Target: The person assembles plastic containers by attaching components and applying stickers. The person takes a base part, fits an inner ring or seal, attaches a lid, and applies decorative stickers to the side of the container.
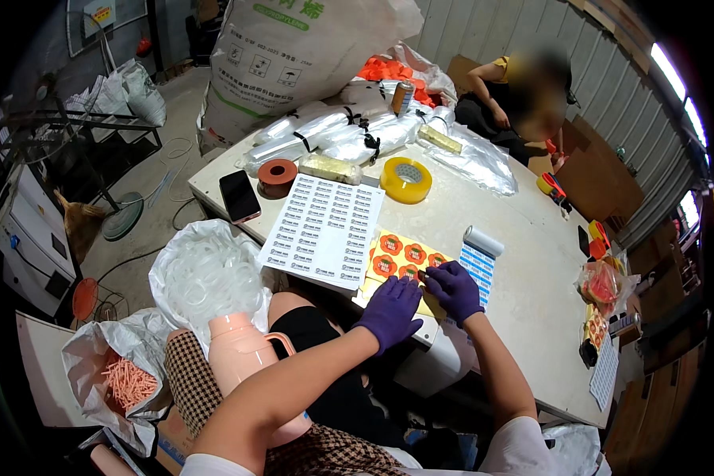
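Note:
A yellow sheet of red flower-shaped stickers [389, 265] lies at the table's near edge. My left hand [392, 308], in a purple glove, rests on its lower part with fingers stretched out flat. Gloved in purple too, my right hand [457, 290] has its fingertips pinched together at a flower sticker on the sheet's right side; the fingers partly cover it. Across my lap leans a pink jug [242, 349] with a handle, touched by neither hand and partly behind my left forearm. A white sheet of printed labels [325, 230] lies left of the stickers.
Near the labels are a phone [239, 197], a brown tape roll [278, 176] and yellow tape [405, 180]. A blue-and-white label roll [477, 266] lies right of my hands. Bags hold clear rings [210, 278] and pink sticks [128, 382]. Another person [512, 103] sits beyond the table.

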Demonstrator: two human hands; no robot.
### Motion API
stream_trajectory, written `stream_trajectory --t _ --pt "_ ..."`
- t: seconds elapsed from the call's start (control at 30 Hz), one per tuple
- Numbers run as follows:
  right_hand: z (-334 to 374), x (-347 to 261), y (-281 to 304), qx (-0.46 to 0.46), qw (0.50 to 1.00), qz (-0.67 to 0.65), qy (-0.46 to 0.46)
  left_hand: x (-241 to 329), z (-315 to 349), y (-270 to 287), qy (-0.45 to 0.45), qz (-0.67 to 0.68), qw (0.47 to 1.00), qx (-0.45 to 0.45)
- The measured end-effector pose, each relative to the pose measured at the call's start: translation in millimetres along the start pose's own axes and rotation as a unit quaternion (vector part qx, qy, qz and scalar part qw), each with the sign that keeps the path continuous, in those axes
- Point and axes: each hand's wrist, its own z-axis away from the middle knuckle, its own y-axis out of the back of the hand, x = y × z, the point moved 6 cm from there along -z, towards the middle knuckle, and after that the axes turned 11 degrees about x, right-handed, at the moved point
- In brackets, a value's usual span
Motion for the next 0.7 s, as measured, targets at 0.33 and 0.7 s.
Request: stream_trajectory --t 0.33,0.7 --pt "-20 -5 -45 -0.146 0.974 0.171 -0.002 -15 11 -2 0.016 0.060 0.998 0.024" --pt "-6 -151 50 0.203 0.956 -0.126 0.167 -60 41 122 0.076 0.050 0.993 0.081"
